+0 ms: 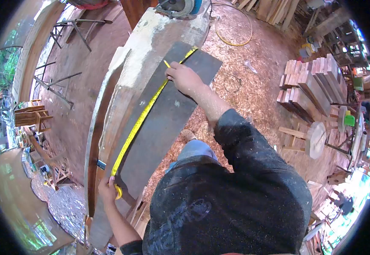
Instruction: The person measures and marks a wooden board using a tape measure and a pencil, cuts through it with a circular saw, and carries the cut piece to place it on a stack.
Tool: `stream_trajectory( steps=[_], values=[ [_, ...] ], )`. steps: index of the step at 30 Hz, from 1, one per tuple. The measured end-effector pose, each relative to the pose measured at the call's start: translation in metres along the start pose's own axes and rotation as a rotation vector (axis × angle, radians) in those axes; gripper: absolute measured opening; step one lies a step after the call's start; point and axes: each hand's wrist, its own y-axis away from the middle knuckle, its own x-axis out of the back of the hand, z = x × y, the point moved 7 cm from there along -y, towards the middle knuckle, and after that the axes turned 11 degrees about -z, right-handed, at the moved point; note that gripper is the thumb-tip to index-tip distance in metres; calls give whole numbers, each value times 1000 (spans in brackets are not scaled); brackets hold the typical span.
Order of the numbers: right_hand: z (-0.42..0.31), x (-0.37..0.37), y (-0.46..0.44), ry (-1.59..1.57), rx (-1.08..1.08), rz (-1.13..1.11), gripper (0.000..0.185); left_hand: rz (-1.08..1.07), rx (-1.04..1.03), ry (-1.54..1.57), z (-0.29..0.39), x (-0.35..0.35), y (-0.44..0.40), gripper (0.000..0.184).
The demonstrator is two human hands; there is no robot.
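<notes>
Tape measure (139, 122): on dark board (157, 129), long axis lower left to upper right, roughly lengthwise | left hand (107, 191): gripping lower end | right hand (185, 79): pinching pencil (167, 64) beside blade | hands well apart

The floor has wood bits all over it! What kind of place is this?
Probably a woodworking shop. Wood shavings lie across the floor, thick wood pieces are stacked up, and a yellow tape measure stretches along a dark board.
</notes>
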Motion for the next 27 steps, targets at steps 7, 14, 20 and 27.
stream_trajectory(
  steps=[7, 14, 20, 27],
  values=[
    [-21, 10, 26, -97, 2, 159, 17, -121, -90, -8, 75, 67, 59, 23],
    [8, 11, 33, 53, -30, 80, 39, -150, -166, -120, 123, 64, 62, 37],
    [4, 6, 41, 141, 212, 78, 29, -149, -231, -31, 130, 16, 67, 35],
    [-38, -8, 45, 81, 285, -102, 13, -116, -232, 147, 103, -32, 96, 35]
  ],
)
